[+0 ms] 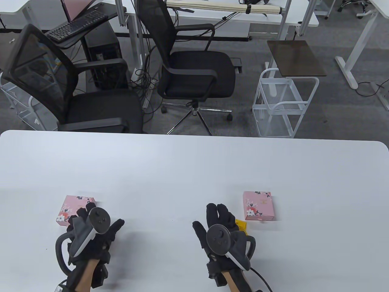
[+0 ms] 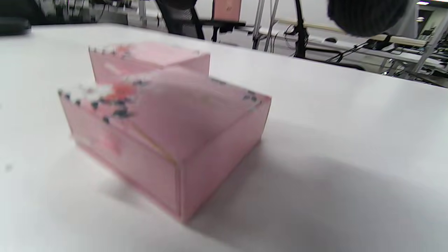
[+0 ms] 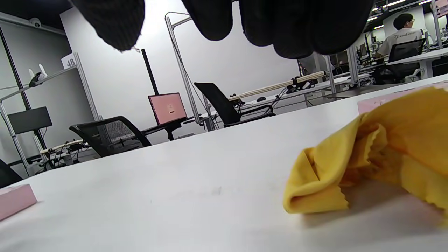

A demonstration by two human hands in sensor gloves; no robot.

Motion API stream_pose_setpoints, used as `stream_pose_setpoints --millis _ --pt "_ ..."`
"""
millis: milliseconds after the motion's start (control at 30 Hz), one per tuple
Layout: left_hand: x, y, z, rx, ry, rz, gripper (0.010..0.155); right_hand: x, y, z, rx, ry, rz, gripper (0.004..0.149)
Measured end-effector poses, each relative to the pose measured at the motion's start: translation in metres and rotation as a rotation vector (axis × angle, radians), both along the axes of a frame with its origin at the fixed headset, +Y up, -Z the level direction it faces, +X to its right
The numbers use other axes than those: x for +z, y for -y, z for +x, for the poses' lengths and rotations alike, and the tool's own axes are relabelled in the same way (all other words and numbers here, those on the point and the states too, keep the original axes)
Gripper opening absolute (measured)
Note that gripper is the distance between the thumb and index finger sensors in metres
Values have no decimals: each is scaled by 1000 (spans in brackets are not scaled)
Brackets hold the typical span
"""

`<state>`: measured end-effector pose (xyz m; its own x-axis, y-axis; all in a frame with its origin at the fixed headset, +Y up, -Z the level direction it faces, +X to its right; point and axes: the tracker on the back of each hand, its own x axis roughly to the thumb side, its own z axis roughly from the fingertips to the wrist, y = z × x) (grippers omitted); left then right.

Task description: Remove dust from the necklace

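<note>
No necklace shows in any view. A pink floral box (image 1: 76, 210) lies at the left, and my left hand (image 1: 100, 219) hovers open over its near right corner. In the left wrist view this box (image 2: 168, 133) is close and blurred, with another pink box shape (image 2: 150, 57) behind it. A second pink floral box (image 1: 259, 205) lies at the right. My right hand (image 1: 209, 219) is open, fingers spread, partly covering a crumpled yellow cloth (image 1: 241, 225). In the right wrist view my fingertips (image 3: 210, 17) hang above the cloth (image 3: 378, 157) without touching it.
The white table (image 1: 182, 170) stretches far beyond the boxes. Two black office chairs (image 1: 194, 73) and a white wire cart (image 1: 282, 106) stand past its far edge. The left box's corner shows low in the right wrist view (image 3: 14, 201).
</note>
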<state>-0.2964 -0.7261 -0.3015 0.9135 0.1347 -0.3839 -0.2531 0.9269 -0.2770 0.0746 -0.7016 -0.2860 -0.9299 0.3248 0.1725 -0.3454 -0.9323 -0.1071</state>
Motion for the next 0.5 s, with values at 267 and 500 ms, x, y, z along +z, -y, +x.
stream_pose_setpoints --millis 267,500 --pt "-8 19 -2 -17 22 -273 118 2 4 5 31 -2 -14 70" --pt "-8 20 -2 -48 0 -302 113 5 4 7 38 3 -4 69"
